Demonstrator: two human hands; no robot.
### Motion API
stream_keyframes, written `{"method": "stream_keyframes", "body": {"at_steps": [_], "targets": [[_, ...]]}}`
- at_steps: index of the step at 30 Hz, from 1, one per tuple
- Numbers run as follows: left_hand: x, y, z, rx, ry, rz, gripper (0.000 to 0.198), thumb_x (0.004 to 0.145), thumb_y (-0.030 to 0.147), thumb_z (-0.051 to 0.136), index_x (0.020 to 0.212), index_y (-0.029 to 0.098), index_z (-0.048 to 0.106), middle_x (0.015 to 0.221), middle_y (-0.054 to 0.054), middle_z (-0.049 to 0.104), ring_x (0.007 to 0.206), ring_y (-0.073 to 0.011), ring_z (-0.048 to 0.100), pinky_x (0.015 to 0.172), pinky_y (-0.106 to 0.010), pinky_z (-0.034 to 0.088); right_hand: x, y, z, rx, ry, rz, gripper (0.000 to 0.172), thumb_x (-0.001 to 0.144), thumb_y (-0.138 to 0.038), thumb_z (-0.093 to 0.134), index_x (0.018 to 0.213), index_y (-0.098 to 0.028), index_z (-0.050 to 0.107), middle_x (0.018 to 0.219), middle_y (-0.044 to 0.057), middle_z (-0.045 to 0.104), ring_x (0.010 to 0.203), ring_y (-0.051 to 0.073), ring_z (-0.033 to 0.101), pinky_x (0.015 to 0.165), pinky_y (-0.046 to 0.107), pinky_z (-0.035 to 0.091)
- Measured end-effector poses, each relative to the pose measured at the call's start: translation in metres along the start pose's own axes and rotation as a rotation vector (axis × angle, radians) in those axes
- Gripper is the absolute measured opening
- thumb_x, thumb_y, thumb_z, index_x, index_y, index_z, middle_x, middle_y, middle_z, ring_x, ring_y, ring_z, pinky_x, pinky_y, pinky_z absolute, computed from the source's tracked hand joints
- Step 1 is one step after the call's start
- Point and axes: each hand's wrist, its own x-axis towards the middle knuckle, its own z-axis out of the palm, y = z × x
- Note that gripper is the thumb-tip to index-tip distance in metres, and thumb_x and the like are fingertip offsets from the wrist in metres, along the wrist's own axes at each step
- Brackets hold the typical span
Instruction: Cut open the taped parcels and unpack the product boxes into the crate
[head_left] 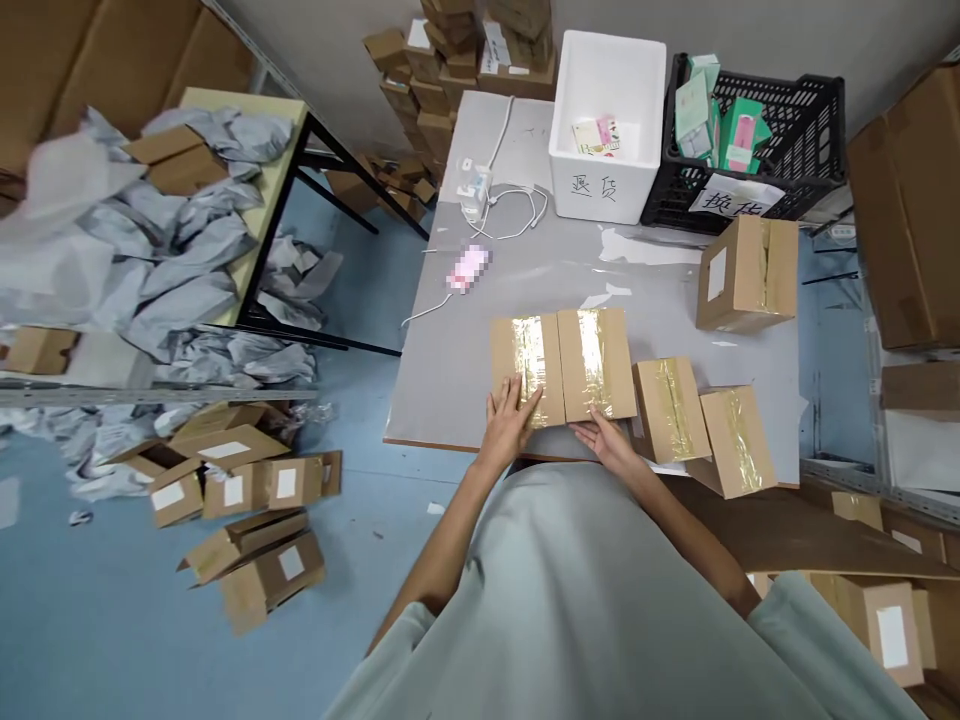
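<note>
Two taped cardboard boxes stand side by side at the front of the grey table (465, 380). My left hand (508, 428) lies on the near part of the left cardboard box (541, 350), its fingers spread over the top and the tape. At the lower front edge of the right cardboard box (615, 365), my right hand (604, 440) touches the cardboard with its fingers stretched out. Shiny yellowish tape runs along the top of both boxes. To the right, a smaller taped box (679, 405) and a tilted taped box (735, 445) sit near the table edge.
Another box (750, 275) stands at the table's right side. Behind are a white foam bin (600, 195) and a black crate (795, 130) with green packets. A power strip (474, 190) with cables lies at left. Boxes (277, 575) litter the floor; grey parcels (195, 240) cover a side table.
</note>
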Motion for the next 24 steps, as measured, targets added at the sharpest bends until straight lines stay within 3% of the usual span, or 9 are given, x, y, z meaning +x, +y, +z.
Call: {"method": "stream_keyframes", "body": {"at_steps": [7, 11, 15, 20, 22, 24], "targets": [[0.109, -0.032, -0.063, 0.013, -0.008, 0.06, 0.088, 0.098, 0.011, 0.07, 0.181, 0.03, 0.044, 0.196, -0.017, 0.01, 0.183, -0.0408, 0.006, 0.142, -0.077, 0.012, 0.059, -0.062, 0.074, -0.023, 0.073, -0.103, 0.037, 0.103, -0.052, 0.085, 0.117, -0.023, 0.067, 0.136, 0.018, 0.081, 0.128, 0.029, 0.084, 0.105, 0.034, 0.07], [0.172, -0.031, -0.097, 0.028, -0.023, 0.038, 0.088, 0.097, 0.007, 0.066, 0.18, 0.027, 0.045, 0.195, -0.019, 0.012, 0.183, -0.042, 0.007, 0.141, -0.079, 0.012, 0.087, -0.113, 0.115, -0.022, 0.1, -0.134, 0.035, 0.114, -0.048, 0.071, 0.135, -0.021, 0.063, 0.141, 0.02, 0.079, 0.121, 0.022, 0.086, 0.093, 0.028, 0.072], [0.218, -0.023, -0.117, 0.028, -0.011, -0.001, 0.088, 0.094, 0.003, 0.065, 0.177, 0.029, 0.05, 0.195, -0.017, 0.018, 0.183, -0.0395, 0.013, 0.142, -0.077, 0.013, 0.103, -0.154, 0.145, -0.018, 0.124, -0.182, 0.044, 0.118, -0.043, 0.065, 0.152, -0.017, 0.056, 0.152, 0.022, 0.074, 0.111, 0.015, 0.087, 0.083, 0.018, 0.069], [0.243, -0.014, -0.131, -0.008, 0.032, -0.024, 0.09, 0.091, 0.001, 0.06, 0.177, 0.024, 0.049, 0.194, -0.018, 0.021, 0.183, -0.0359, 0.015, 0.144, -0.072, 0.014, 0.103, -0.168, 0.158, -0.033, 0.153, -0.217, 0.054, 0.116, -0.037, 0.07, 0.159, -0.01, 0.054, 0.152, 0.027, 0.073, 0.105, 0.016, 0.086, 0.078, 0.017, 0.067], [0.24, -0.01, -0.127, -0.023, 0.047, -0.025, 0.093, 0.089, -0.001, 0.057, 0.178, 0.017, 0.045, 0.194, -0.022, 0.017, 0.183, -0.0362, 0.012, 0.146, -0.07, 0.013, 0.092, -0.157, 0.151, -0.037, 0.184, -0.24, 0.056, 0.112, -0.032, 0.075, 0.161, -0.013, 0.055, 0.152, 0.023, 0.074, 0.107, 0.017, 0.085, 0.085, 0.021, 0.068], [0.225, -0.005, -0.111, -0.041, 0.086, 0.001, 0.094, 0.089, 0.0, 0.056, 0.18, 0.013, 0.039, 0.194, -0.023, 0.014, 0.184, -0.0366, 0.009, 0.147, -0.067, 0.012, 0.072, -0.136, 0.133, -0.032, 0.216, -0.269, 0.058, 0.107, -0.025, 0.081, 0.16, -0.019, 0.059, 0.149, 0.016, 0.077, 0.111, 0.017, 0.084, 0.098, 0.026, 0.068]]}}
